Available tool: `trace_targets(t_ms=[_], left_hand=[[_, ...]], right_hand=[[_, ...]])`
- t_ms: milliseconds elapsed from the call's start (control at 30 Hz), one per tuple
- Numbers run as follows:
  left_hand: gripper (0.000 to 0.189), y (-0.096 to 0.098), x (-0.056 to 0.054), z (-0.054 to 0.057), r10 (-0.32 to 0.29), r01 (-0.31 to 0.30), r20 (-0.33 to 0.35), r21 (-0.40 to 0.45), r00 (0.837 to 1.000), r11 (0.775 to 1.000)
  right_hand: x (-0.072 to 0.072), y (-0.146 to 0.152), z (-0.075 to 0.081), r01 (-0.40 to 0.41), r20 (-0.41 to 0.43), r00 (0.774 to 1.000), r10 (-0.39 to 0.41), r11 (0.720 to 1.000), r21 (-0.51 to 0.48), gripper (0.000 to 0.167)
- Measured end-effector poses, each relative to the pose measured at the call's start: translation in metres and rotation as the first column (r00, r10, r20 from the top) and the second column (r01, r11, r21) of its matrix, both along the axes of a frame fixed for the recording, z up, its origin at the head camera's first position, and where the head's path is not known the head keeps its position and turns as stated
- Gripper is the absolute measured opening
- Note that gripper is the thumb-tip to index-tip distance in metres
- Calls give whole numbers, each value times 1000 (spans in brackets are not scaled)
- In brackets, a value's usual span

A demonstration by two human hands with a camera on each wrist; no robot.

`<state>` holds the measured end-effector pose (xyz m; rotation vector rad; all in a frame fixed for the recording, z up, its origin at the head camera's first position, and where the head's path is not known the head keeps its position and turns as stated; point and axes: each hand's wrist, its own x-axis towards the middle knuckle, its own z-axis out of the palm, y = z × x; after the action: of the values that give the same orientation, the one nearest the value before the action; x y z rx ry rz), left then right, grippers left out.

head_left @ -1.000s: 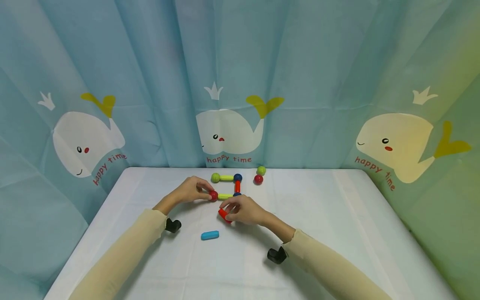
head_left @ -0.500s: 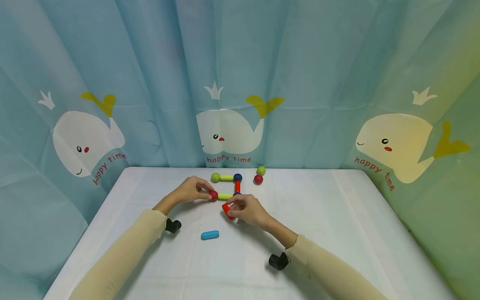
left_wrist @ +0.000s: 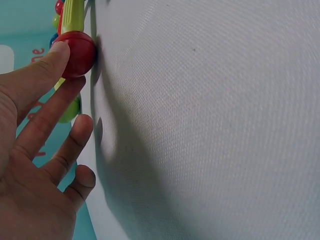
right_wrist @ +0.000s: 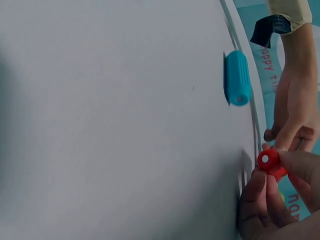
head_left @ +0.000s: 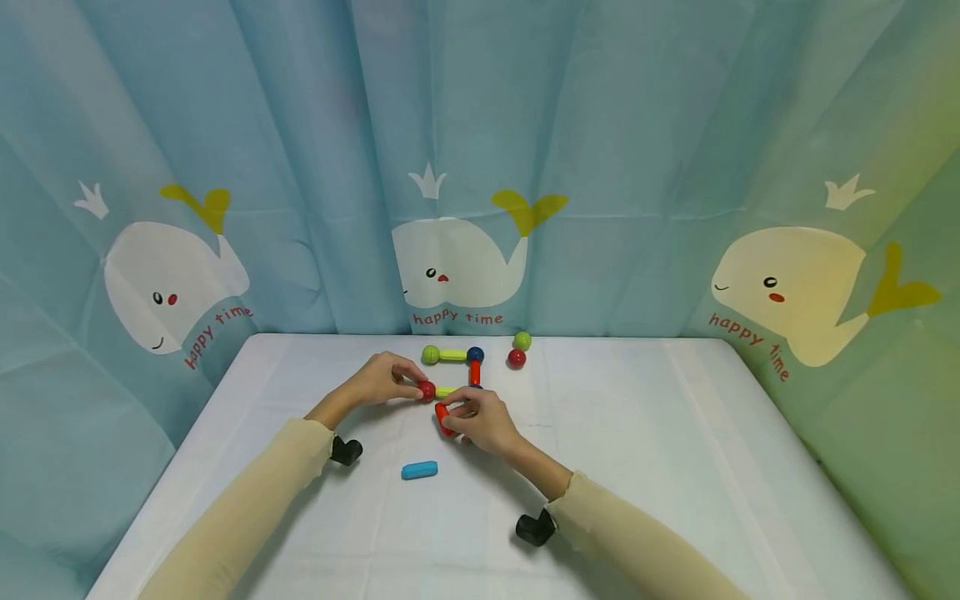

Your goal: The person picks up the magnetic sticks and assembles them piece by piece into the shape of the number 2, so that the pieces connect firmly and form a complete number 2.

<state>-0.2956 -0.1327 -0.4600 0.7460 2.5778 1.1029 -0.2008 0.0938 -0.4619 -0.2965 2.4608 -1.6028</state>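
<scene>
Left hand (head_left: 381, 379) pinches a red ball (head_left: 427, 391), right hand (head_left: 484, 420) a red rod (head_left: 441, 416), its long axis pointing forward, slightly left.

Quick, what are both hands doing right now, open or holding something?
Left hand: pinching the red ball on the yellow-green stick.
Right hand: holding a red stick.

Red letters (head_left: 458, 318) reading "happy time" stand three times on the curtain (head_left: 637, 125): under the left whale (head_left: 165, 271), the middle whale (head_left: 468, 262) and the right whale (head_left: 813, 275); the wrist views show only pieces of this lettering
</scene>
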Motion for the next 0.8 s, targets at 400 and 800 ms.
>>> trace_targets(t_ms=[400, 800], left_hand=[[18, 2, 2, 3, -13, 13, 0, 3, 1000, 1000], [18, 0, 1, 1, -25, 25, -20, 4, 1000, 1000]], right_hand=[[-3, -23, -3, 118, 63, 991, -118, 993, 2, 21], [-9, -31, -2, 140, 68, 988, -140, 990, 6, 23]])
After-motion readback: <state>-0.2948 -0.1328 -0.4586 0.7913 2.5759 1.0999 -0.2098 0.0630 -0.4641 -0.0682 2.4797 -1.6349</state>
